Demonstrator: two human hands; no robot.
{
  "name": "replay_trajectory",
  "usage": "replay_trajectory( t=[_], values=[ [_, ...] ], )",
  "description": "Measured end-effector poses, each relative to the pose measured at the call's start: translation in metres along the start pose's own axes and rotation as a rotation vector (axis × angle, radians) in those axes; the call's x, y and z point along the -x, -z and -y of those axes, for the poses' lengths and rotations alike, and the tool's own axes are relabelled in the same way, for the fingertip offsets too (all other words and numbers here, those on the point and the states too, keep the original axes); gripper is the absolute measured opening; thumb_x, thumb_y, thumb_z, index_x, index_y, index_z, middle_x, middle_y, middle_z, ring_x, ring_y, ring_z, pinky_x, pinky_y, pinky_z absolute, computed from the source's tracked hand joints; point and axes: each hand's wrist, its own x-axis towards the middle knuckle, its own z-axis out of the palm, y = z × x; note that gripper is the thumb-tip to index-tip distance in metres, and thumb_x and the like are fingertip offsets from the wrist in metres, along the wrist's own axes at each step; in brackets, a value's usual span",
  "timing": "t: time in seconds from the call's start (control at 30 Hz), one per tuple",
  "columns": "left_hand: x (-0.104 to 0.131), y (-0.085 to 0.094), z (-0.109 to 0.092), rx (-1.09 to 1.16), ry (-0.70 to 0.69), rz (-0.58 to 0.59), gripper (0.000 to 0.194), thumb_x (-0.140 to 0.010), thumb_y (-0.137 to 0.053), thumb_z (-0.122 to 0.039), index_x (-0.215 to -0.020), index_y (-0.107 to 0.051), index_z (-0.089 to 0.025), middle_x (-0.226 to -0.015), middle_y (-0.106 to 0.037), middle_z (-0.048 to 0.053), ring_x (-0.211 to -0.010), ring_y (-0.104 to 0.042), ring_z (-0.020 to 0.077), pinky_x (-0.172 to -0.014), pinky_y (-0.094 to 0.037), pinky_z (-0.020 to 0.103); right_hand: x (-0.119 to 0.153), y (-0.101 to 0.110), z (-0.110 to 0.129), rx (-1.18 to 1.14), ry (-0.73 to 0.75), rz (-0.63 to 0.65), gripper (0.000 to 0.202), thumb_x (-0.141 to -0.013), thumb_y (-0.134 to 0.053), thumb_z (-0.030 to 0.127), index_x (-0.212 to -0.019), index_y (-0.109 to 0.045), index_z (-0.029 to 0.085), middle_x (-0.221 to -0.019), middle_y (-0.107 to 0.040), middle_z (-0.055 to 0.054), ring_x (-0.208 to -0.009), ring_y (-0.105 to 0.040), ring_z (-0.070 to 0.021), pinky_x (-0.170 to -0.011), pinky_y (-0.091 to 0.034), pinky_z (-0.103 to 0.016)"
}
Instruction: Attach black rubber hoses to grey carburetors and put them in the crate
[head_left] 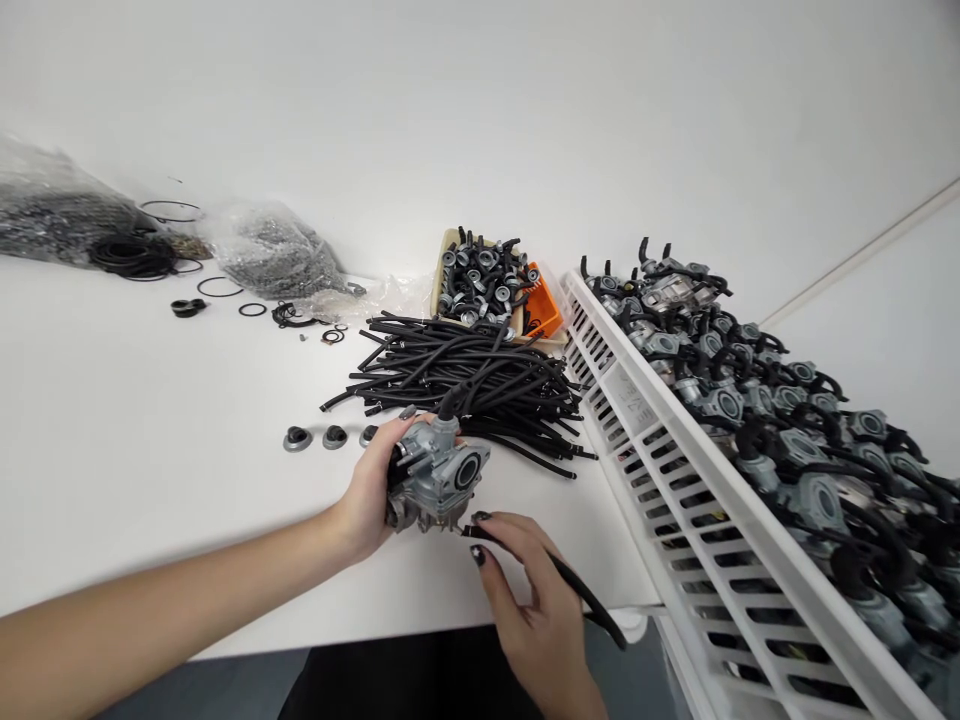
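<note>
The left grip (369,492) holds the metal carburetor (436,468) above the tabletop (187,420); this seems rather heavy and stiff, best held by its body; the right grip (538,598) holds the black hose (594,602), probably soft, near its end.

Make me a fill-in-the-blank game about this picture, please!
1. The carburetor is gripped in the person's ____ hand.
2. The right hand holds a hose that is coloured ____.
3. The slotted plastic crate full of carburetors is coloured ____.
4. The little bin next to the crate's far end is coloured ____.

Missing words: left; black; white; orange.
</note>
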Motion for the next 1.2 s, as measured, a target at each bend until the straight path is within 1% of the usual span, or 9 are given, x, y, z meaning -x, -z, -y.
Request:
replay_trajectory(
  t=[0.23,0.33,0.5,0.67,0.77,0.9,1.0,1.13,1.2],
  values=[
    [-0.001,0.004,0.002,-0.006,-0.023,0.008,0.042,-0.065,-0.069,-0.049,-0.095,-0.066,-0.019,-0.077,-0.074,0.006,-0.078,-0.072,0.0328,-0.062,-0.058,0.040,-0.003,-0.007,0.000,0.023,0.014,-0.005,0.025,-0.094,-0.051,0.008,-0.109,-0.063,0.025,-0.095,-0.073,-0.005,-0.089,-0.071,-0.0167,-0.075,-0.060,-0.025],
    [-0.001,0.005,0.004,0.003,-0.100,-0.001,0.036,-0.066,-0.071,-0.046,-0.091,-0.065,-0.020,-0.081,-0.074,0.004,-0.085,-0.071,0.0306,-0.063,-0.057,0.034,0.000,-0.011,0.001,0.047,0.025,-0.004,0.024,-0.095,-0.049,0.008,-0.106,-0.063,0.024,-0.089,-0.071,-0.004,-0.082,-0.071,-0.0149,-0.070,-0.060,-0.023],
    [0.002,0.009,0.009,-0.082,-0.199,0.132,0.032,-0.072,-0.070,-0.048,-0.086,-0.066,-0.019,-0.083,-0.073,0.005,-0.081,-0.071,0.0283,-0.056,-0.052,0.029,0.002,-0.025,0.008,0.057,0.031,-0.121,0.021,-0.093,-0.050,0.004,-0.096,-0.061,0.022,-0.078,-0.069,-0.003,-0.071,-0.070,-0.0134,-0.063,-0.059,-0.020],
    [0.003,0.012,0.012,-0.028,-0.213,0.036,0.032,-0.068,-0.074,-0.047,-0.083,-0.067,-0.020,-0.078,-0.072,0.003,-0.084,-0.070,0.0267,-0.063,-0.055,0.029,-0.003,-0.032,0.013,0.065,0.006,-0.183,0.019,-0.090,-0.053,0.003,-0.089,-0.061,0.020,-0.074,-0.068,-0.002,-0.067,-0.068,-0.0121,-0.063,-0.059,-0.019],
    [0.002,0.011,0.012,-0.011,-0.214,-0.013,0.030,-0.068,-0.073,-0.044,-0.085,-0.067,-0.020,-0.078,-0.072,0.002,-0.086,-0.071,0.0261,-0.070,-0.057,0.031,-0.004,-0.033,0.013,0.063,-0.020,-0.178,0.017,-0.090,-0.053,0.005,-0.088,-0.061,0.020,-0.073,-0.069,-0.002,-0.066,-0.069,-0.0120,-0.064,-0.058,-0.018],
    [0.002,0.006,0.008,0.032,-0.157,-0.059,0.032,-0.063,-0.074,-0.042,-0.084,-0.066,-0.020,-0.082,-0.072,0.003,-0.089,-0.071,0.0272,-0.072,-0.058,0.031,-0.002,-0.032,0.011,-0.004,-0.071,-0.178,0.015,-0.090,-0.057,0.007,-0.088,-0.062,0.022,-0.074,-0.070,0.000,-0.067,-0.069,-0.0119,-0.064,-0.057,-0.019],
    [0.004,-0.001,0.004,0.073,-0.062,-0.126,0.035,-0.063,-0.070,-0.043,-0.088,-0.065,-0.019,-0.080,-0.072,0.004,-0.085,-0.072,0.0283,-0.070,-0.059,0.033,-0.001,-0.029,0.010,-0.065,-0.066,-0.143,0.017,-0.092,-0.055,0.009,-0.098,-0.062,0.023,-0.079,-0.070,-0.001,-0.071,-0.069,-0.0133,-0.065,-0.057,-0.021],
    [0.006,-0.006,-0.002,0.101,0.070,-0.139,0.035,-0.069,-0.062,-0.045,-0.092,-0.065,-0.019,-0.077,-0.073,0.005,-0.074,-0.073,0.0293,-0.067,-0.060,0.039,0.004,-0.020,0.008,-0.173,0.008,-0.056,0.031,-0.092,-0.055,0.010,-0.117,-0.061,0.027,-0.094,-0.071,-0.005,-0.084,-0.069,-0.0189,-0.072,-0.058,-0.030],
    [0.006,-0.006,-0.004,0.058,0.116,-0.116,0.035,-0.076,-0.055,-0.048,-0.090,-0.066,-0.018,-0.075,-0.074,0.008,-0.068,-0.073,0.0304,-0.066,-0.060,0.042,0.010,-0.016,0.010,-0.226,0.012,-0.078,0.033,-0.092,-0.056,0.012,-0.119,-0.062,0.029,-0.101,-0.071,-0.007,-0.090,-0.069,-0.0220,-0.073,-0.059,-0.033]
  ],
)
